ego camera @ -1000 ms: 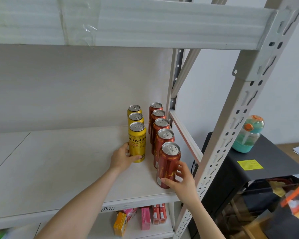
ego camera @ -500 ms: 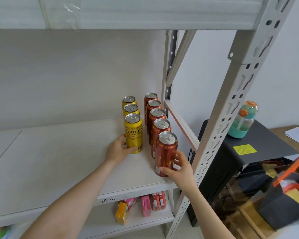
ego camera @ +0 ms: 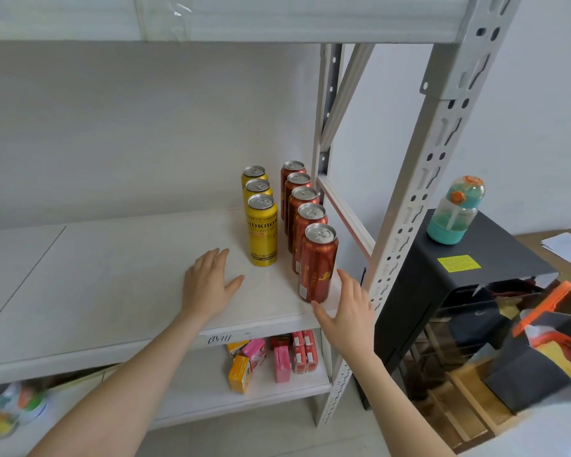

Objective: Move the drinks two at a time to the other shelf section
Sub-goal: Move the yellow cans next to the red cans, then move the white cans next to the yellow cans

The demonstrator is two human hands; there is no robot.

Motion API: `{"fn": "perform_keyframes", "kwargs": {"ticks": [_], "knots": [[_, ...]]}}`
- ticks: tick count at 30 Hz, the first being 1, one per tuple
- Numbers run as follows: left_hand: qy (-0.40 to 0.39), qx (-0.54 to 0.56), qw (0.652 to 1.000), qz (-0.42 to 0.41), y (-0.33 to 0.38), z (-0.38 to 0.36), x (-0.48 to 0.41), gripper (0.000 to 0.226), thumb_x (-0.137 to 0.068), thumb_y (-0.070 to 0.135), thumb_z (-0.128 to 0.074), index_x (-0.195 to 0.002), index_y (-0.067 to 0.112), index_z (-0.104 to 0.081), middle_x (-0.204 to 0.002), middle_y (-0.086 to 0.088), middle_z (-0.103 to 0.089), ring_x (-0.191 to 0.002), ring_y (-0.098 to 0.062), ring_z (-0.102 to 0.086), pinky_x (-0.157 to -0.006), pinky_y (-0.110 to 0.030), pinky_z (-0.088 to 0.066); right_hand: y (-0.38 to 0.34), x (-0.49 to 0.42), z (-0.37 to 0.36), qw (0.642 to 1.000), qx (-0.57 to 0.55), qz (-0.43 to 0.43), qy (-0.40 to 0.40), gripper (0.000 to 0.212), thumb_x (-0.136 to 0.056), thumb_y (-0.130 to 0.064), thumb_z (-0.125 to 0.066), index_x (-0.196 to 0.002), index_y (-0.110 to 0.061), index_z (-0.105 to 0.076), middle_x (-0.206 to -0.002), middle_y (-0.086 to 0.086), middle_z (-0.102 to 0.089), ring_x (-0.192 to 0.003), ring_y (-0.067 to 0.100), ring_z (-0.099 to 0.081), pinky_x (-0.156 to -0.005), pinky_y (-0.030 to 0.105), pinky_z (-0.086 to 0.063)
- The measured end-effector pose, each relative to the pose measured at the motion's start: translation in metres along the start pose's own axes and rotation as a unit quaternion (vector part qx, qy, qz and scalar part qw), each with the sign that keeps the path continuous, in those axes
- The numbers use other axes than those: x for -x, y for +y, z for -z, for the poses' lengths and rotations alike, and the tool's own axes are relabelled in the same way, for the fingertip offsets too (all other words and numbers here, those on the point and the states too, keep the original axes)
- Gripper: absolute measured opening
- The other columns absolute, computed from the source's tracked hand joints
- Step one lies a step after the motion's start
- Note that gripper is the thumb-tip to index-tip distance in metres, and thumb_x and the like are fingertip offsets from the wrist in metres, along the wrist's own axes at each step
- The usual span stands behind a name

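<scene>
Both hands are spread open, holding nothing. The left hand (ego camera: 208,285) is palm-down over the shelf (ego camera: 112,275), near the front yellow can (ego camera: 262,232). The right hand (ego camera: 346,308) is just beside the front red can (ego camera: 317,265), thumb at its base. Three yellow and five red cans stand in two rows at the shelf's right end.

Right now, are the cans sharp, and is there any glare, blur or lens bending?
Head view: front red can and front yellow can are sharp, small glints on their lids. Head view, corners: the colourful items at bottom left are blurred. Head view: the perforated shelf upright leans, likely wide-angle distortion; light even, shadows faint.
</scene>
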State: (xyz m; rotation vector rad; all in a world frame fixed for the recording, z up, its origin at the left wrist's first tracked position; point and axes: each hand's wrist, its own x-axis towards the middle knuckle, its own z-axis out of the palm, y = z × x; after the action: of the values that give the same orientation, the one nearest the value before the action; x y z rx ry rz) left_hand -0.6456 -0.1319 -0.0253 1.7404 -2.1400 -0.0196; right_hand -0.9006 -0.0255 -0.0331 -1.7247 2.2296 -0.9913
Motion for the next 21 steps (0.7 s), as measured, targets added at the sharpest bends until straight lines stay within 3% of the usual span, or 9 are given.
{"fn": "perform_keyframes", "kwargs": {"ticks": [4, 11, 21], "knots": [[0.04, -0.056, 0.997, -0.032, -0.008, 0.008, 0.043, 0.065, -0.087, 0.05, -0.054, -0.136, 0.006, -0.054, -0.144, -0.021, -0.049, -0.134, -0.039, -0.045, -0.103, -0.055, -0.042, -0.009, 0.026, 0.003, 0.992, 0.113, 0.045, -0.007, 0.079, -0.089, -0.06, -0.05, -0.152, -0.026, -0.017, -0.16, 0.002, -0.024, -0.145, 0.026, -0.025, -0.117, 0.047, -0.019], [0.038, -0.107, 0.993, -0.038, -0.019, 0.03, 0.114, 0.069, -0.093, 0.049, -0.056, -0.15, 0.013, -0.038, -0.158, -0.016, -0.029, -0.148, -0.033, -0.025, -0.116, -0.055, -0.024, -0.034, 0.065, 0.012, 0.974, 0.194, 0.114, -0.03, 0.077, -0.092, -0.057, -0.042, -0.154, -0.022, -0.014, -0.162, 0.007, -0.015, -0.149, 0.031, -0.013, -0.117, 0.054, -0.01], [0.046, -0.131, 0.99, -0.01, -0.054, 0.067, 0.176, 0.072, -0.092, 0.054, -0.053, -0.151, 0.018, -0.035, -0.159, -0.014, -0.029, -0.148, -0.032, -0.023, -0.116, -0.056, -0.023, -0.093, 0.106, -0.007, 0.954, 0.226, 0.186, -0.062, 0.08, -0.09, -0.059, -0.048, -0.153, -0.019, -0.019, -0.16, 0.01, -0.023, -0.147, 0.033, -0.022, -0.115, 0.057, -0.017]]}}
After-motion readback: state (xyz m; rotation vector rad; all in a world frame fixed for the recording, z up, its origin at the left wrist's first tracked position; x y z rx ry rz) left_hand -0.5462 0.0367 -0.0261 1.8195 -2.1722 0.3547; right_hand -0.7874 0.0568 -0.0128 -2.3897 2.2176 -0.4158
